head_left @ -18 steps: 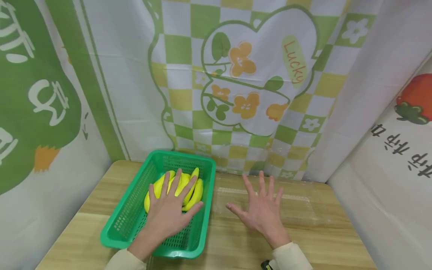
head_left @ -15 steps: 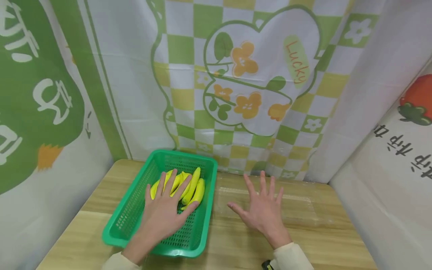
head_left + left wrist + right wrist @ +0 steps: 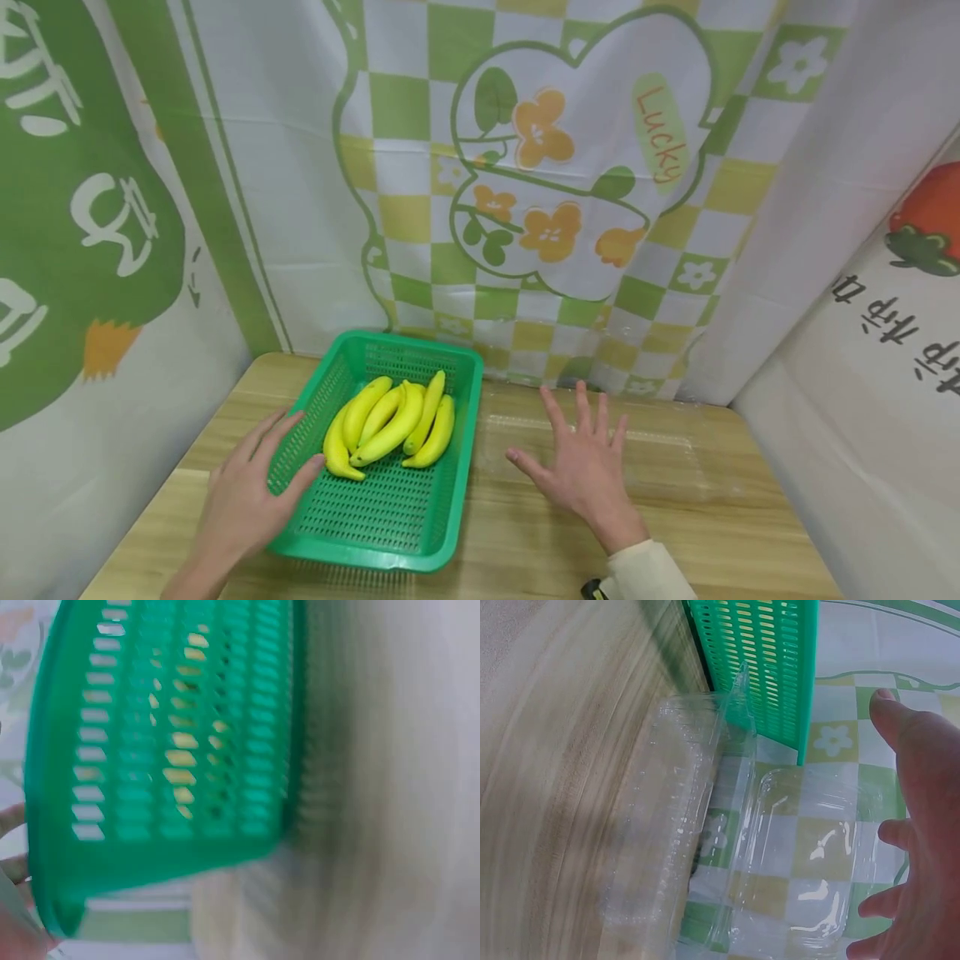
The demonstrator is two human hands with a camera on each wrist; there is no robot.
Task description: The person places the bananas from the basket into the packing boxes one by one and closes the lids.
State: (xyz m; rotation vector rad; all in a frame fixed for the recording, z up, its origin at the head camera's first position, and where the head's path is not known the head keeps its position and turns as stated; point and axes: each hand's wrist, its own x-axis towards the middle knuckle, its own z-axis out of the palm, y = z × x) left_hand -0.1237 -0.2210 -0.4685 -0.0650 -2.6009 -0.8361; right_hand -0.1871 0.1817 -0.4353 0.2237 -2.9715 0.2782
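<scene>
Several yellow bananas (image 3: 393, 433) lie together inside a green plastic basket (image 3: 467, 450) on the left of the table. My left hand (image 3: 247, 492) is at the basket's left rim, fingers loosely extended and holding nothing. Whether it touches the rim cannot be told. The left wrist view shows the basket's slotted wall (image 3: 142, 859) blurred, with yellow behind the slots. My right hand (image 3: 585, 471) hovers with spread fingers over a clear plastic container (image 3: 660, 450). In the right wrist view the container's lid (image 3: 802, 855) stands raised beside its tray (image 3: 652, 825).
Wood-grain table (image 3: 525, 550) carries the basket and container side by side. Behind it hangs a checkered green and white cloth (image 3: 397, 217). Printed cloth walls (image 3: 847, 433) close in both sides.
My left hand has moved from above the bananas leftward to the basket's left rim, uncovering the bananas. The bananas shifted at first under that hand. My right hand stays put.
</scene>
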